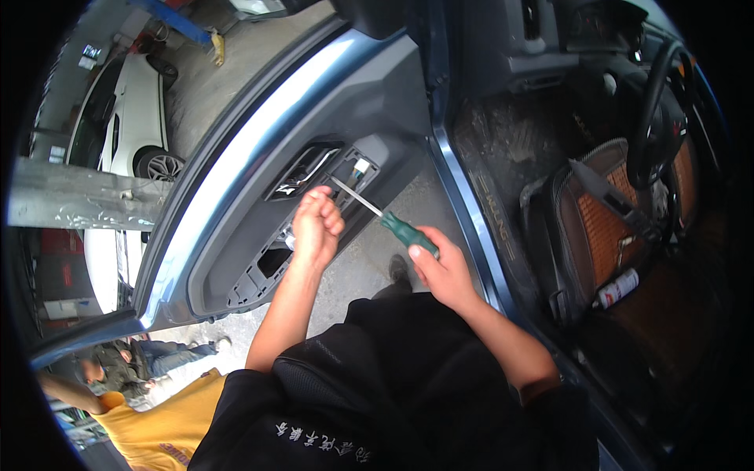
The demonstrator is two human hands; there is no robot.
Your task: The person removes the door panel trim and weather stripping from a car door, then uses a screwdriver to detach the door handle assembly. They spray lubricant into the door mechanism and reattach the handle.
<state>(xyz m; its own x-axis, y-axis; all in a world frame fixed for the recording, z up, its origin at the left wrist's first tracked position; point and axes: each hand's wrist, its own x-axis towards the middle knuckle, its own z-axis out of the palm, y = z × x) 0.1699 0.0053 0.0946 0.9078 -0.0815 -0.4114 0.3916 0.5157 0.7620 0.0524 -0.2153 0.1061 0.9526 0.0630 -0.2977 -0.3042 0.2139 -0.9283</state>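
My right hand (pixel 441 267) is wrapped round the green handle of a screwdriver (pixel 402 229). Its metal shaft slants up and left into the car door's inner panel (pixel 236 228), and the tip meets the edge beside the inside door handle (pixel 302 174). Close below the tip, my left hand (pixel 316 228) is closed with its fingers curled; whatever they hold is hidden. A white plug connector (pixel 361 166) on wires sticks out of the opening in the armrest. Farther down, the armrest shows bare cut-outs where its trim is off.
On the brown car seat (pixel 601 220) lie a long dark trim piece (pixel 609 195) and a spray can (pixel 619 289). A steering wheel (pixel 656 118) is at far right. To the left are a white car (pixel 129 118), a grey post (pixel 86 195) and two people, one in a yellow shirt (pixel 169 424).
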